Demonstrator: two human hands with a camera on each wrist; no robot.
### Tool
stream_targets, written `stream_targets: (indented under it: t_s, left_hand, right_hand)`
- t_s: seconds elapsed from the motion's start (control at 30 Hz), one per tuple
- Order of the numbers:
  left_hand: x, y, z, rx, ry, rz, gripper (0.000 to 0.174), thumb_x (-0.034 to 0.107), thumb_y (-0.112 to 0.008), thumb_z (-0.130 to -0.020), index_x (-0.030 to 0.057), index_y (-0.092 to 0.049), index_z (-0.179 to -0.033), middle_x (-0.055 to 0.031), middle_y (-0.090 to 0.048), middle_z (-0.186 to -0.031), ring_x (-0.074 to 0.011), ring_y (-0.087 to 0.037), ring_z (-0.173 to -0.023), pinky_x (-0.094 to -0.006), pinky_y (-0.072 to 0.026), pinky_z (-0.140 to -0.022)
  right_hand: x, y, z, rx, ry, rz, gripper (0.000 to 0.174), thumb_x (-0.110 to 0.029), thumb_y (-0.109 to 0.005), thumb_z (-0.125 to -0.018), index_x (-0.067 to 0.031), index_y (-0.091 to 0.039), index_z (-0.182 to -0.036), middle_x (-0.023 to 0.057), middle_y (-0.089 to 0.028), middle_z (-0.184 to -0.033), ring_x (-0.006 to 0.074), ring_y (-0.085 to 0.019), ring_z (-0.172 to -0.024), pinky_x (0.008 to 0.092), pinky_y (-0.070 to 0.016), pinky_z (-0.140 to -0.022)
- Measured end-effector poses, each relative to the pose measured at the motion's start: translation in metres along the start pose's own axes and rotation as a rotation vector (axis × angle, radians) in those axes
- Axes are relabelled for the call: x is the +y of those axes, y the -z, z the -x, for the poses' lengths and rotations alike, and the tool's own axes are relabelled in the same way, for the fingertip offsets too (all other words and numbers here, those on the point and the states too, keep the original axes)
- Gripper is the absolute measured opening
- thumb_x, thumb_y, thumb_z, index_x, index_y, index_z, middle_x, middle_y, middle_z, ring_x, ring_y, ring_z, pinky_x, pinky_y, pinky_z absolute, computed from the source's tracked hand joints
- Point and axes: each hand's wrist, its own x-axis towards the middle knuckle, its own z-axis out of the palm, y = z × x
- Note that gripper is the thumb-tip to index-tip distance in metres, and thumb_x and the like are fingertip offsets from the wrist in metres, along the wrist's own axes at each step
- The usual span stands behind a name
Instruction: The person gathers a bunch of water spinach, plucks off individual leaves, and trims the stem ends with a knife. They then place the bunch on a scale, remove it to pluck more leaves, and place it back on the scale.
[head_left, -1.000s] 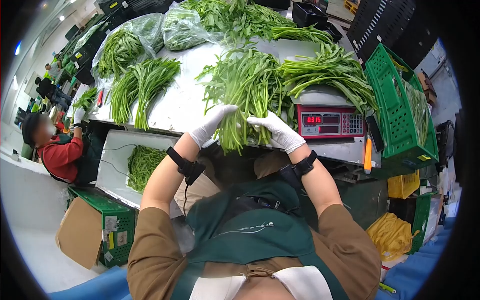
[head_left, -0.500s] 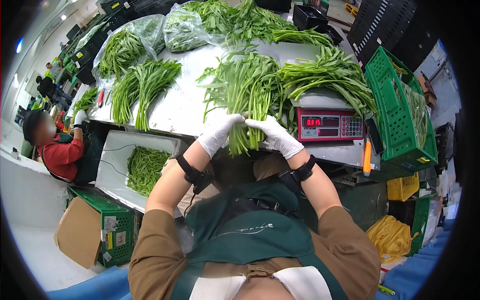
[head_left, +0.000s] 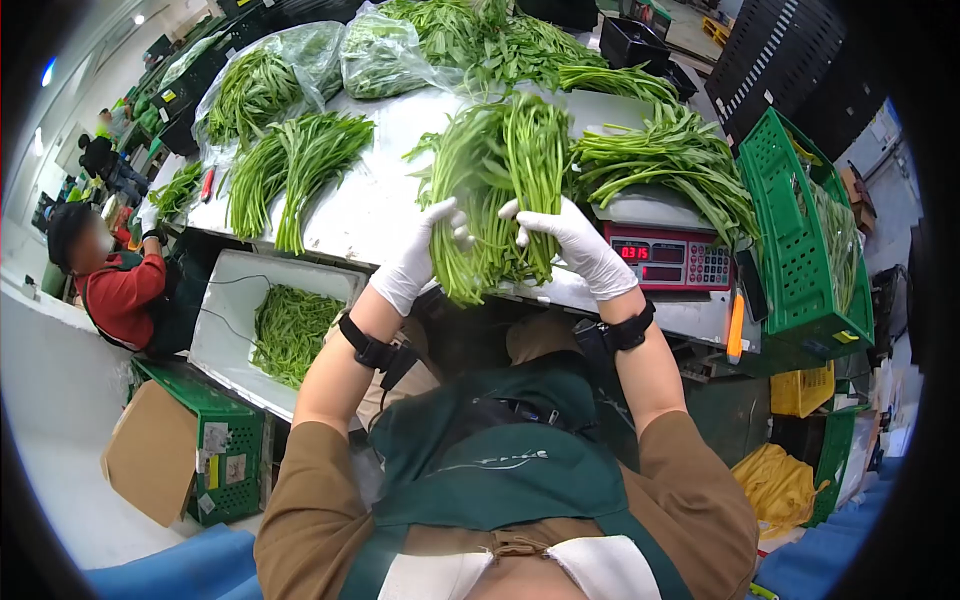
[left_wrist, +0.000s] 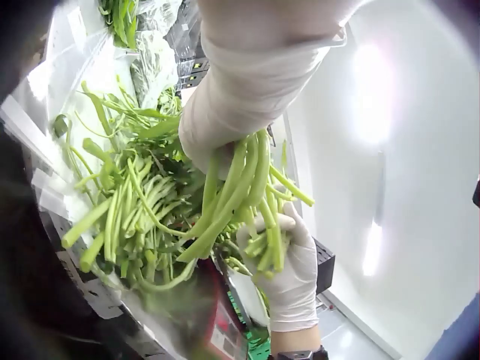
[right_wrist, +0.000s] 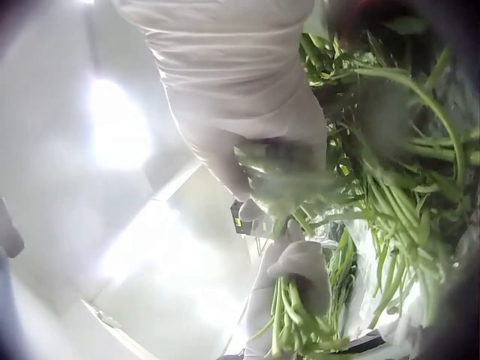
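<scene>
White-gloved hands hold long-stemmed leafy greens above the table's front edge. The left hand (head_left: 418,256) curls its fingers round one bunch (head_left: 462,262), whose pale stem ends hang below it. Beside it the right hand (head_left: 582,246) grips a second bunch (head_left: 538,175), leaves pointing away from the body. In the left wrist view, stems (left_wrist: 238,187) come out under the left hand (left_wrist: 240,101), with the right hand (left_wrist: 292,277) beyond. The right wrist view shows the right hand (right_wrist: 240,97) blurred over its stems and the left hand (right_wrist: 300,274) round its bunch (right_wrist: 292,319).
Greens lie on a red scale (head_left: 668,258) reading 0.315. Right of it are an orange-handled tool (head_left: 736,328) and a green crate (head_left: 800,260). Bagged greens (head_left: 375,60) and loose bunches (head_left: 300,175) rest on the table (head_left: 385,130). Another person (head_left: 120,290) works at the left.
The hands came together at the stems, then moved apart, each with stems in its grip. The right hand's bunch now stands more separate from the left one. The scale reading is the same.
</scene>
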Motion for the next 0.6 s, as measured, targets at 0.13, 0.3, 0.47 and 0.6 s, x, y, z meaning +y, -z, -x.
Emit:
stream_targets:
  t_s: [0.13, 0.3, 0.47, 0.6]
  left_hand:
    - [-0.01, -0.032, 0.013, 0.137, -0.174, 0.0, 0.035, 0.025, -0.061, -0.097, 0.0041, -0.06, -0.124, -0.0037, -0.064, -0.093, -0.0167, -0.064, -0.085, -0.0349, -0.0547, -0.083]
    - [-0.033, -0.036, 0.023, 0.206, -0.157, -0.084, 0.035, 0.026, -0.061, -0.096, 0.0018, -0.062, -0.123, -0.0068, -0.067, -0.106, -0.015, -0.064, -0.09, -0.0319, -0.0551, -0.081]
    - [-0.054, -0.009, 0.023, 0.321, -0.165, -0.222, 0.029, 0.021, -0.061, -0.095, 0.0027, -0.061, -0.117, -0.0053, -0.067, -0.099, -0.0137, -0.065, -0.085, -0.0341, -0.057, -0.073]
    - [-0.048, -0.006, 0.027, 0.215, -0.067, -0.111, 0.027, 0.023, -0.068, -0.091, 0.007, -0.062, -0.113, -0.0049, -0.067, -0.1, -0.0184, -0.066, -0.087, -0.0337, -0.0569, -0.076]
  right_hand:
    - [0.013, -0.019, -0.011, 0.051, 0.009, -0.036, 0.033, -0.014, -0.068, -0.087, 0.0002, -0.061, -0.116, 0.0048, -0.068, -0.099, 0.0099, -0.06, -0.075, 0.0248, -0.0507, -0.072]
    - [0.056, -0.043, -0.002, 0.202, -0.147, 0.004, 0.051, -0.021, -0.073, -0.089, -0.0075, -0.055, -0.135, 0.0047, -0.064, -0.125, 0.0141, -0.06, -0.111, 0.0286, -0.0479, -0.093]
    - [0.073, -0.027, -0.006, 0.103, -0.227, -0.162, 0.035, -0.023, -0.064, -0.094, -0.004, -0.062, -0.123, 0.007, -0.072, -0.099, 0.0117, -0.067, -0.081, 0.0239, -0.0528, -0.065]
    - [0.084, -0.02, -0.007, 0.048, -0.302, -0.323, 0.038, -0.028, -0.057, -0.095, -0.0004, -0.063, -0.12, 0.0096, -0.072, -0.099, 0.0164, -0.068, -0.08, 0.0312, -0.0559, -0.072]
